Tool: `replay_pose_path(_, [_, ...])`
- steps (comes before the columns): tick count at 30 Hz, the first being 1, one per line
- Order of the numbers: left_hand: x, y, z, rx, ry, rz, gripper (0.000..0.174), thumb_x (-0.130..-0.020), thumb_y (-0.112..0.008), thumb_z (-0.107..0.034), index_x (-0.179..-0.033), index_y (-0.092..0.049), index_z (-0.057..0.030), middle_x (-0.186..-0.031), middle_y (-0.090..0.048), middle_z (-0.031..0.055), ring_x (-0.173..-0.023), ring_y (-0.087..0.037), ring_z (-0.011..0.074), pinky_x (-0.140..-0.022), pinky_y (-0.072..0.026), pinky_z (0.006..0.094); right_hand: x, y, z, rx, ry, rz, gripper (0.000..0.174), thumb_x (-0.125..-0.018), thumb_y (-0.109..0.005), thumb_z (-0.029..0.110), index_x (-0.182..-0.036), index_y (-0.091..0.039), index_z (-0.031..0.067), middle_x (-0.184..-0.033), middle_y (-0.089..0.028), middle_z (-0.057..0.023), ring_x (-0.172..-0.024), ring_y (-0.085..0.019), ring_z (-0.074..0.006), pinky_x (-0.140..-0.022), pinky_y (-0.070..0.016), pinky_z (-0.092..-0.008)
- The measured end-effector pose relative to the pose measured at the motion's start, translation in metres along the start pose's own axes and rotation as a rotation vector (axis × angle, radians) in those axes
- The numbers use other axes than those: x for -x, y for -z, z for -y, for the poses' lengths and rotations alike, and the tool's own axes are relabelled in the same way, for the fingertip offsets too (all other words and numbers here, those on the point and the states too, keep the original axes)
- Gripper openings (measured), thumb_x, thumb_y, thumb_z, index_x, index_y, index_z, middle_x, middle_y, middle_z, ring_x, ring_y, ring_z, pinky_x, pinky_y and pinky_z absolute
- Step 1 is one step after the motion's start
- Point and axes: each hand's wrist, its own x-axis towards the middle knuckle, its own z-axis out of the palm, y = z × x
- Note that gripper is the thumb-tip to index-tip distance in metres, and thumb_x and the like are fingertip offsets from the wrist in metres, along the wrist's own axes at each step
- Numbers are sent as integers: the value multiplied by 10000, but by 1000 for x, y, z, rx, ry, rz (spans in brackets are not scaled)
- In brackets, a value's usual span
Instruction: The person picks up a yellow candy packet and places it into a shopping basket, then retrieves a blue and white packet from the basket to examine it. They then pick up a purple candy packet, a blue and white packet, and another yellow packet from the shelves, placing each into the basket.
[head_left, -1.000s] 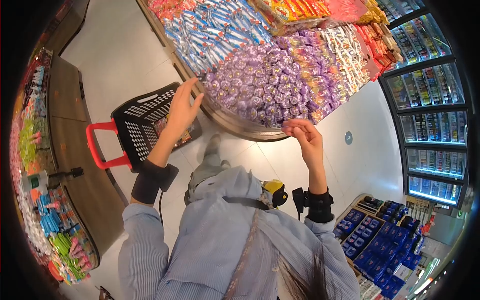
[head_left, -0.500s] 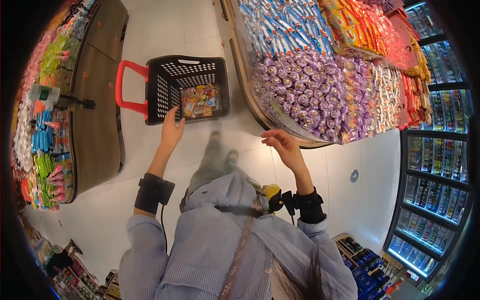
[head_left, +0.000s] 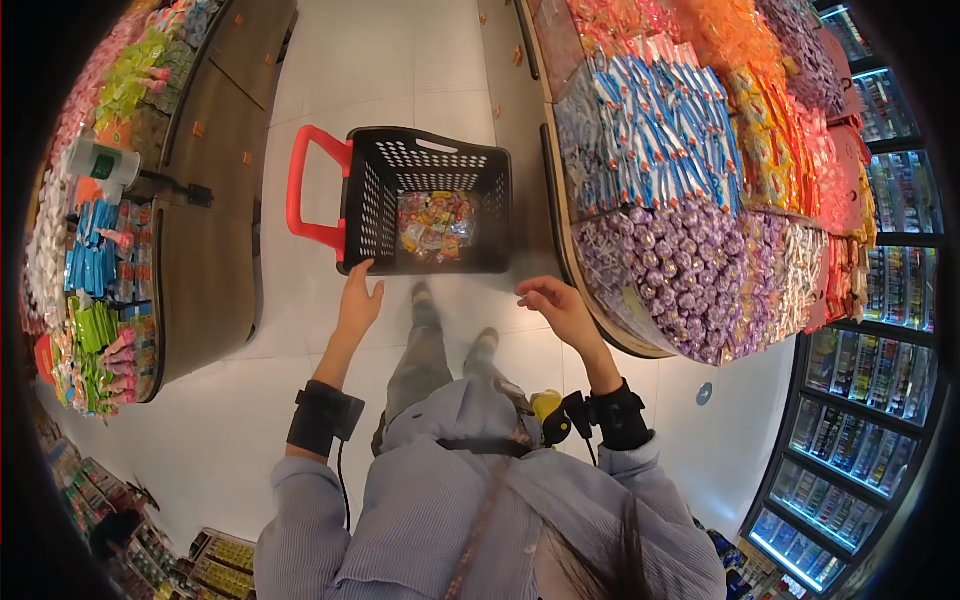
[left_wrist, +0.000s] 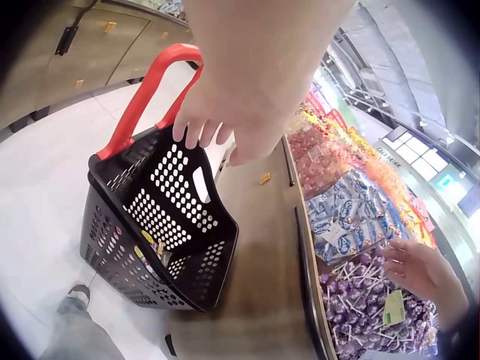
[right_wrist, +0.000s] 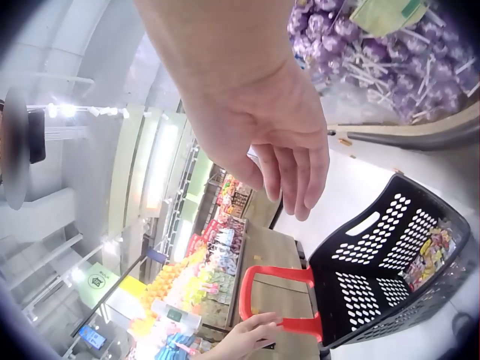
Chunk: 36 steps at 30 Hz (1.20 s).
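Observation:
A black shopping basket (head_left: 428,205) with a red handle (head_left: 305,190) stands on the floor, several colourful wrapped candies (head_left: 437,225) lying in its bottom. My left hand (head_left: 357,308) is held with relaxed fingers, its fingertips overlapping the basket's near left corner in the head view. In the left wrist view its fingers hang loose and hold nothing. Between the basket and the display, my right hand (head_left: 565,318) hovers in the air. Its fingers droop loosely with nothing in them, as the right wrist view shows. Purple-wrapped lollipops (head_left: 665,275) are heaped to its right.
The display on the right also bears blue-and-white wrapped sweets (head_left: 655,130) and orange packets (head_left: 775,130); its wooden edge (head_left: 580,290) curves near the right hand. A wooden cabinet (head_left: 205,270) with sweets stands left. Glass-fronted shelves (head_left: 840,450) line the far right. The person's legs (head_left: 420,355) are below.
The view has turned toward the basket, which now sits nearer the middle. Both hands have come away from the lollipop display, the left to the basket's near side; its fingers stay relaxed.

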Motion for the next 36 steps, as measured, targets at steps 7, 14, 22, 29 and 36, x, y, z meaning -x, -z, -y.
replay_pose_path(7, [-38, -18, 55, 96, 112, 107, 390, -722, -572, -79, -1083, -452, 5, -1037, -504, 180, -996, -473, 330, -841, -391, 357, -88, -46, -7, 404, -38, -14, 175, -803, -534, 121, -938, -558, 12, -807, -606, -105, -747, -580, -170, -687, -455, -275])
replay_pose_path(14, [-84, -49, 68, 68, 155, 215, 333, -727, -539, -77, -1050, -477, -20, -1034, -507, 160, -995, -470, 333, -831, -395, 379, -142, -54, -81, 419, -129, -16, 157, -795, -538, 129, -905, -569, 23, -791, -611, -95, -689, -567, -180, -639, -452, -282])
replay_pose_path(22, [-97, -103, 90, -8, 252, 265, 329, -731, -528, -85, -1049, -474, -24, -1033, -510, 157, -988, -477, 331, -835, -398, 384, -165, -53, -180, 388, -270, -26, 140, -796, -524, 118, -872, -574, 11, -765, -605, -88, -673, -577, -162, -626, -460, -276])
replay_pose_path(29, [-78, -143, 107, -87, 247, 276, 329, -710, -530, -65, -1034, -477, -36, -975, -522, 146, -951, -485, 326, -807, -405, 401, -176, -51, -258, 518, -307, -37, 173, -788, -525, 160, -836, -589, 7, -764, -614, -155, -714, -600, -275, -646, -467, -336])
replay_pose_path(36, [-77, -156, 114, -121, 261, 237, 348, -719, -496, -40, -1064, -452, -27, -1005, -499, 158, -958, -473, 329, -818, -389, 402, -187, -46, -299, 379, -435, -28, 131, -798, -531, 133, -793, -580, 12, -672, -596, -78, -601, -578, -152, -580, -465, -281])
